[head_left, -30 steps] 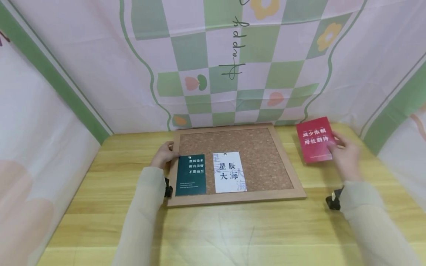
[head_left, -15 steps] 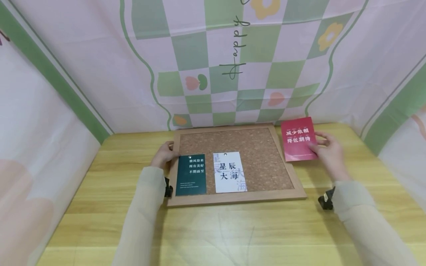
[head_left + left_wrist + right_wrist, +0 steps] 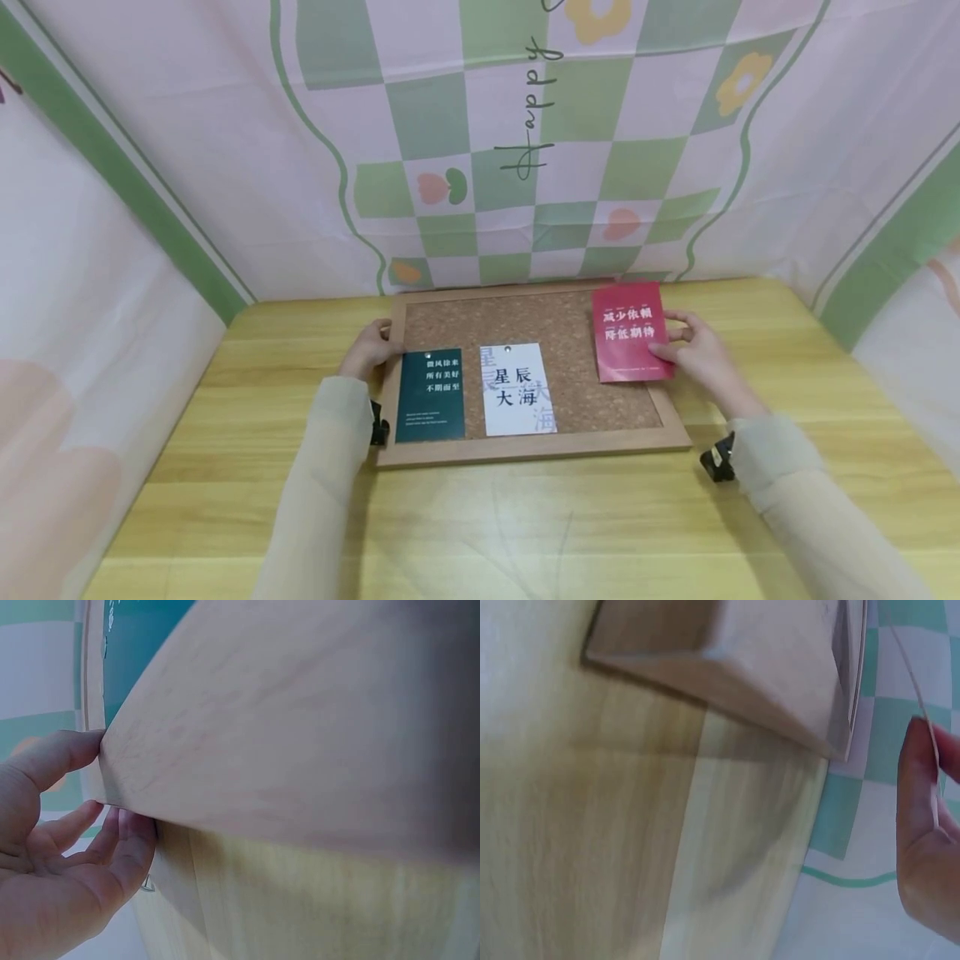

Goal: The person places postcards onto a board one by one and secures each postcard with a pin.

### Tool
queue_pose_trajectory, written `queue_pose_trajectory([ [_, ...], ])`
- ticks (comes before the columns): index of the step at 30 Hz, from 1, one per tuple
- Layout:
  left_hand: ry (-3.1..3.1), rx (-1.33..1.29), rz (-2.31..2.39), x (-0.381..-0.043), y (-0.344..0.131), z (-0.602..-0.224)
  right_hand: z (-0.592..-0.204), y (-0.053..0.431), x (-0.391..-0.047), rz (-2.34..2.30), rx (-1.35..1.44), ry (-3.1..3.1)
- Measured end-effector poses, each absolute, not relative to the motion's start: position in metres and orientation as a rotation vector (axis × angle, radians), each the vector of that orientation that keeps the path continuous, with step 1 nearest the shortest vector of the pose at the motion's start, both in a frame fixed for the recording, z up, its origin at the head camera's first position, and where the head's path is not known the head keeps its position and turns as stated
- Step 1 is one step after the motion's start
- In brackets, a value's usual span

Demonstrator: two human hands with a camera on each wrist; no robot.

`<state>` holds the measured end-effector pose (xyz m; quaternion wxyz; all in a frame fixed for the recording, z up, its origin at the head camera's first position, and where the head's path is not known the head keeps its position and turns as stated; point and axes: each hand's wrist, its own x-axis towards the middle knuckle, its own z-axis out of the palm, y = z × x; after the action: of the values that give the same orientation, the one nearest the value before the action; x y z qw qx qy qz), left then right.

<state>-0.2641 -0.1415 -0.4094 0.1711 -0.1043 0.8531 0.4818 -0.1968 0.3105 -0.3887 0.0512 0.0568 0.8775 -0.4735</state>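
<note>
A cork board [image 3: 577, 417] in a light wooden frame lies on the table. On its left part sit a dark green card [image 3: 431, 400] and, beside it, a white card [image 3: 517, 408] with large dark characters; a pin shows at the top of each. My left hand [image 3: 367, 350] grips the frame's left side, thumb on top and fingers beneath, as the left wrist view shows. My right hand [image 3: 701, 354] pinches a red card [image 3: 632, 354] by its right edge. That card is over the board's right side, seen edge-on and raised above the frame in the right wrist view.
Bare wooden table [image 3: 480, 525] stretches in front of the board and to both sides. A fabric backdrop [image 3: 573, 150] with green checks stands right behind the board, and pale fabric walls [image 3: 97, 350] close in the left and right.
My right hand has carried the red card leftward, from beside the board to over its right part. The left hand and the other two cards have stayed in place.
</note>
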Motion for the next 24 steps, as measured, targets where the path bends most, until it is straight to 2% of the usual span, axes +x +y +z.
queue_pose_trajectory([
  [24,2.415,-0.278,1.323,-0.267,-0.144,-0.411,-0.399,0.288,-0.186,-1.311,-0.115,2.549],
])
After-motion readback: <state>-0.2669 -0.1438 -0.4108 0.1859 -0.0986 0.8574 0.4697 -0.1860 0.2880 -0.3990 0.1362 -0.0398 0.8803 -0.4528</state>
